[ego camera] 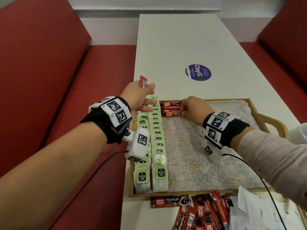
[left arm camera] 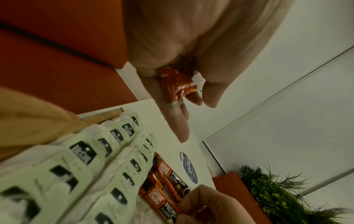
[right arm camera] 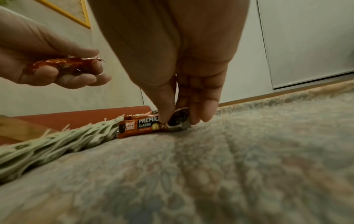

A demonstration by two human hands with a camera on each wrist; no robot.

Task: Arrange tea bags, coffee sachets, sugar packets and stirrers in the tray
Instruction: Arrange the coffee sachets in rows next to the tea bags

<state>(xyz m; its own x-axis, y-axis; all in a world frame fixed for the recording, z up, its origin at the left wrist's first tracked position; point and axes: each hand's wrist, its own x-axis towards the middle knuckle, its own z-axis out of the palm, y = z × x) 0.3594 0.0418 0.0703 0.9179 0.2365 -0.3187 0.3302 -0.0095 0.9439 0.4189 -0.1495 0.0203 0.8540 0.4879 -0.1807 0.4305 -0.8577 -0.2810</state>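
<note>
Red benches (ego camera: 49, 63) flank a white surface (ego camera: 174, 47) that carries a wooden tray (ego camera: 182, 193) lined with floral cloth (ego camera: 199, 155). Along the tray's left wall lie two overlapping rows of tea bags (ego camera: 158, 146), white pouches with pale green tags printed in black. At the tray's far wall, just right of the tea bags, a few coffee sachets (ego camera: 171, 107) lie stacked flat: red-orange sticks with a black "Premium Classic" panel. The right hand (ego camera: 194, 109) pinches the end of the nearest one, fingers (right arm camera: 203, 109) and thumb curled round it as it rests on the cloth. The left hand (ego camera: 137, 97), over the tray's far left corner, grips spare sachets (ego camera: 143, 81). More sachets (ego camera: 199, 211) and white packets (ego camera: 259, 211) lie loose before the tray's near wall.
</note>
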